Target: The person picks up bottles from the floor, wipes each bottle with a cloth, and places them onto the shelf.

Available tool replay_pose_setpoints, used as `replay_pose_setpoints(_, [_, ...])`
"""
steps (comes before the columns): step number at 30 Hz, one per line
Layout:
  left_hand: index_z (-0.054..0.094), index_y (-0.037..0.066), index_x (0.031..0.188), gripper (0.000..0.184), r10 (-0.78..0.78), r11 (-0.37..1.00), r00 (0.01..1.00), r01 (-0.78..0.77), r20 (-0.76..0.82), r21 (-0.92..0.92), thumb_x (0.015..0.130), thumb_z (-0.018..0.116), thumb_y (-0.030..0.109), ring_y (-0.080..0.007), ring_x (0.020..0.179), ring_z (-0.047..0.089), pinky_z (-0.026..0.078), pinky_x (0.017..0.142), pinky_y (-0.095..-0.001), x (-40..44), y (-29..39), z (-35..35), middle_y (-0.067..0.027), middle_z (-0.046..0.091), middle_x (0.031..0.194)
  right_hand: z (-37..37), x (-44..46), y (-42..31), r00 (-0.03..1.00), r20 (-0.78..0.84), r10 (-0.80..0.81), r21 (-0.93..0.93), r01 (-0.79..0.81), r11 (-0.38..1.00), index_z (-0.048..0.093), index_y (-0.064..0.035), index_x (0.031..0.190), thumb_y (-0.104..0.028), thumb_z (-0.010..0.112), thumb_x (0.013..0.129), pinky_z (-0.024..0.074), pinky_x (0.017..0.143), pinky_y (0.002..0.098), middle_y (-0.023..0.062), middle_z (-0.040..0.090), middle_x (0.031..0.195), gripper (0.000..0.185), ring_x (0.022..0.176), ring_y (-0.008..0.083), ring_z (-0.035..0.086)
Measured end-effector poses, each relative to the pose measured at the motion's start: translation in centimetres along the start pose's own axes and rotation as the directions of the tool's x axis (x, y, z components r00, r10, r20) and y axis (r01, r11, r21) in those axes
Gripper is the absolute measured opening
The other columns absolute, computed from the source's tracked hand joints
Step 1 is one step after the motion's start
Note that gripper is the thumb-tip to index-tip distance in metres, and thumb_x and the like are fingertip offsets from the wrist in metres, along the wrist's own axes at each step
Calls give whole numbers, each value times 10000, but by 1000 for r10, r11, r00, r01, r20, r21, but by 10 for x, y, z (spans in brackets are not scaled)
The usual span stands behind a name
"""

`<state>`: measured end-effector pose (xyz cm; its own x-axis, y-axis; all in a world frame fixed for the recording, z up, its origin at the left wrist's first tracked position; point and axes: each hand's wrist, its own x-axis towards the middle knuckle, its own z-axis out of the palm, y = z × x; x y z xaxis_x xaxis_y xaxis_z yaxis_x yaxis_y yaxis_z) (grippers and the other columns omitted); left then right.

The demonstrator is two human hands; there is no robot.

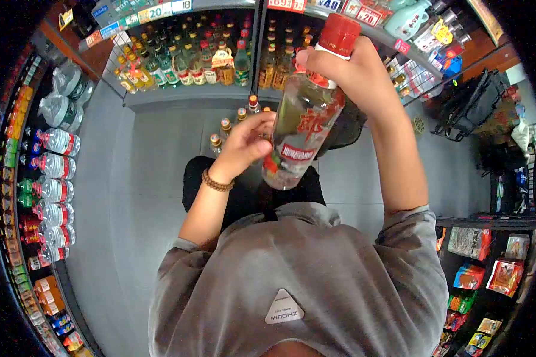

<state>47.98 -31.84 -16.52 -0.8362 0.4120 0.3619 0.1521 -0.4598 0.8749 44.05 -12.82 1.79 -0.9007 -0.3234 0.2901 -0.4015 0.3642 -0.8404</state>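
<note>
My right hand (354, 71) is closed around the neck of a clear glass liquor bottle (301, 134), just under its red cap (339, 35). The bottle hangs tilted in front of my body, its base toward me, with red characters and a red label on its side. At its left side is my left hand (244, 146), wearing a beaded bracelet (217, 181). Its fingers are curved and its thumb is apart, close against the glass; the fingertips are partly hidden behind the bottle. Several capped bottles (225, 126) stand on the floor beyond my left hand.
Ahead, a low shelf (184, 92) holds rows of liquor bottles (190, 62), with price tags above. Large water bottles (58, 166) line the left side. Packaged snacks (470, 276) fill a rack at the right. A black folding chair (467, 107) stands at the far right.
</note>
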Motion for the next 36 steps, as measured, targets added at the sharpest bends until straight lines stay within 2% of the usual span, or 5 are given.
replay_pose_setpoints(4, [359,-8,1319,808,-84,880,996,82,-17,468,706,782,305,-203,1100,529,425,932,-344,30,44,23,-141,529,1217,-10,18,3,997,-83,2,-142,-14,990,626,-46,760,-293,714,715,420,544,249,-8,589,655,266,603,78,538])
replay_pose_setpoints(18, [245,42,1343,977,20,593,997,50,-77,803,598,800,344,-326,981,615,484,855,-369,79,57,49,-226,587,1092,-33,30,-4,1000,22,12,-176,-8,984,619,-34,757,-369,746,718,448,612,261,18,607,687,361,678,91,564])
replay_pose_setpoints(25, [244,16,1337,985,106,747,992,-31,-74,664,587,817,299,-311,1022,601,471,880,-366,89,39,36,-213,573,1132,-45,22,23,998,-47,37,-46,-39,998,577,34,1038,-420,775,685,402,494,220,61,612,660,608,566,86,540])
replay_pose_setpoints(27, [246,10,1333,985,72,771,990,20,-118,636,585,829,276,-294,1014,604,471,874,-352,103,45,27,-195,576,1127,-53,16,30,991,-96,90,-7,-91,996,559,20,1062,-356,749,725,274,431,228,-26,492,562,539,486,44,396])
replay_pose_setpoints(36, [218,26,1336,959,232,761,971,-140,-64,633,609,827,164,-208,1068,544,469,887,-348,208,94,9,-152,479,1241,-63,33,55,999,-36,39,114,-35,993,466,-47,1280,-169,656,818,301,449,237,-20,534,600,514,515,40,413])
